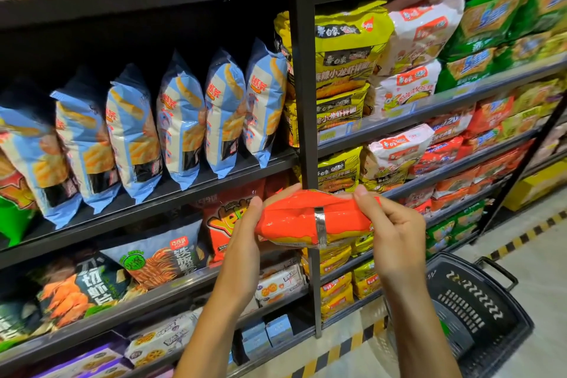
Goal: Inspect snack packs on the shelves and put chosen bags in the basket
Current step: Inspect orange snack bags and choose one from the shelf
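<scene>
Both hands' fingers clamped on orange snack bag, one hand per end.

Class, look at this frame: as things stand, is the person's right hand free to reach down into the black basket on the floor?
Probably not yet. The right hand and the left hand both grip the orange snack bag. The way to the basket below looks open, so it could lower the bag there.

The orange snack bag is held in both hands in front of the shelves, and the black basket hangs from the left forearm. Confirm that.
Not quite: the head view shows the black basket at the right forearm, not the left. The orange snack bag is indeed held by the left hand and right hand.
</scene>
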### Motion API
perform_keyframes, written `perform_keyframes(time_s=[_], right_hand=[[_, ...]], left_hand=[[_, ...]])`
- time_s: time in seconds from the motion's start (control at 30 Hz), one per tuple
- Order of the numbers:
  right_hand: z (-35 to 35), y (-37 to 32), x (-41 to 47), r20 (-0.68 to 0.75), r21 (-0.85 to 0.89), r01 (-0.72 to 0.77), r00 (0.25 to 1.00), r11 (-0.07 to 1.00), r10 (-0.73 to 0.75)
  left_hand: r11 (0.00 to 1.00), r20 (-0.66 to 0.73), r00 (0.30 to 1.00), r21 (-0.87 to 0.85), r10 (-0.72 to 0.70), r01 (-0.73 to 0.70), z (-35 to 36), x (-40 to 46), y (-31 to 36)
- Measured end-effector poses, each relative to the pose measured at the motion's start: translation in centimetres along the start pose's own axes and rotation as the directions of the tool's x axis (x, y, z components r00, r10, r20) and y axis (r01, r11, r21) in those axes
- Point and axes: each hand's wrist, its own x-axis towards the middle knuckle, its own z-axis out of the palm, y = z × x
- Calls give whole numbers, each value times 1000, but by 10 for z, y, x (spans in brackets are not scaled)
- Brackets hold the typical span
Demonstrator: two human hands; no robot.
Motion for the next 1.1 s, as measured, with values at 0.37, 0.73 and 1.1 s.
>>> perform_keyframes(time_s=[0.37,0.73,1.1], right_hand=[[16,-67,35,229,48,362,903,931,-363],[45,-165,106,447,90,407,799,909,-402],[94,-209,136,351,284,568,688,772,-635]], left_hand=[[784,57,800,166,598,-598,-14,35,77],[395,345,484,299,804,-869,-36,69,196],[568,113,568,33,815,-822,-68,154,274]])
